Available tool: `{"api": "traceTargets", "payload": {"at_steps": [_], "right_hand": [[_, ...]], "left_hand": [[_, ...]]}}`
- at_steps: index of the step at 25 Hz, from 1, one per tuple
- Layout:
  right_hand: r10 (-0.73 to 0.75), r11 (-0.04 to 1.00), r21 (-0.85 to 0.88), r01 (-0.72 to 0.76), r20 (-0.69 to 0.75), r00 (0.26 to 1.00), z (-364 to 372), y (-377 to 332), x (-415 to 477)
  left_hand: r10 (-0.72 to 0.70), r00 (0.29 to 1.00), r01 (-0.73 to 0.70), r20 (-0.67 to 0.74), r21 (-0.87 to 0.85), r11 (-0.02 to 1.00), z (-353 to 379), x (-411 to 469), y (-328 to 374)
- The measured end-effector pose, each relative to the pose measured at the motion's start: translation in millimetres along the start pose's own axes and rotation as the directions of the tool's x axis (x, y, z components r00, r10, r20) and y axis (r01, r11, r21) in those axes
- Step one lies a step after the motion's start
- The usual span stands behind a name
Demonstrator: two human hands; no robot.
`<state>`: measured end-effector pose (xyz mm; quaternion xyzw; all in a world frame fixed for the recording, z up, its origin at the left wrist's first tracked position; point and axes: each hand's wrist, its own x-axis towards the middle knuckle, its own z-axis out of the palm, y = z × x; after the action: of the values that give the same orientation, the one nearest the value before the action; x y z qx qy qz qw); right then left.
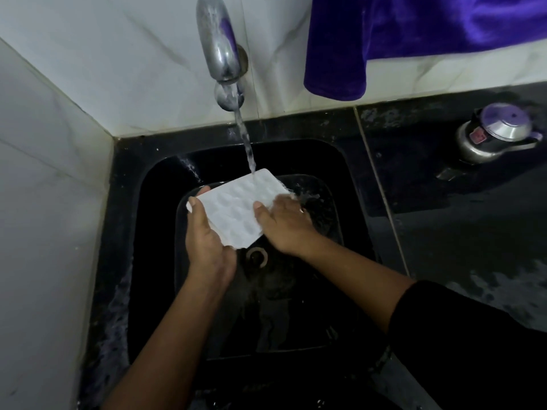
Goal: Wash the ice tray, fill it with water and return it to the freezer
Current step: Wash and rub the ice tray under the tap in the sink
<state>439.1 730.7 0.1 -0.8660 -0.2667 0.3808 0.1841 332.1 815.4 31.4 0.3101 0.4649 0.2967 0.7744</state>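
The 2 hands are holding a white ice tray (236,208) in the middle of the frame, above a black sink (154,261). The left hand (204,241) is gripping the tray's left edge, with the thumb on top and the fingers curled under it. The right hand (284,223) is lying on the right edge with its thumb on the tray. Its fingers are blurred by splashing, so I cannot tell their state. Water (245,140) is falling from the metal tap (220,48) at the upper center onto the tray's far corner. The drain (257,257) is showing just below the tray. A purple cloth (384,39) is hanging at the upper right, and a metal pot (497,134) is standing on the wet counter (473,232) at the right.
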Motion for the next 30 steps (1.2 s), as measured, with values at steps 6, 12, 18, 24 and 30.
{"api": "traceTargets", "payload": {"at_steps": [6, 12, 18, 24, 30], "right_hand": [[-0.043, 0.999, -0.01, 0.042, -0.03, 0.999, -17, -10, 14], [-0.308, 0.951, -0.012, 0.31, 0.091, 0.947, 11, -30, -1], [-0.11, 0.992, -0.059, 0.108, -0.017, 0.994, -3, -20, 41], [-0.075, 0.996, 0.048, 0.081, -0.115, 0.991, -14, -4, 51], [0.135, 0.474, 0.864, -0.173, 0.123, 0.983, -49, 30, 25]], "left_hand": [[-0.035, 0.998, 0.035, 0.045, -0.001, 0.999, 0, -2, 11], [-0.062, 0.998, 0.063, 0.032, -0.026, 0.998, 1, 1, 18], [-0.108, 0.989, 0.107, 0.097, 0.015, 0.994, -5, -5, 14], [-0.135, 0.983, 0.127, 0.124, 0.066, 0.99, -10, -2, 19], [-0.175, 0.96, 0.123, 0.217, 0.234, 0.965, -32, 22, 54]]}}
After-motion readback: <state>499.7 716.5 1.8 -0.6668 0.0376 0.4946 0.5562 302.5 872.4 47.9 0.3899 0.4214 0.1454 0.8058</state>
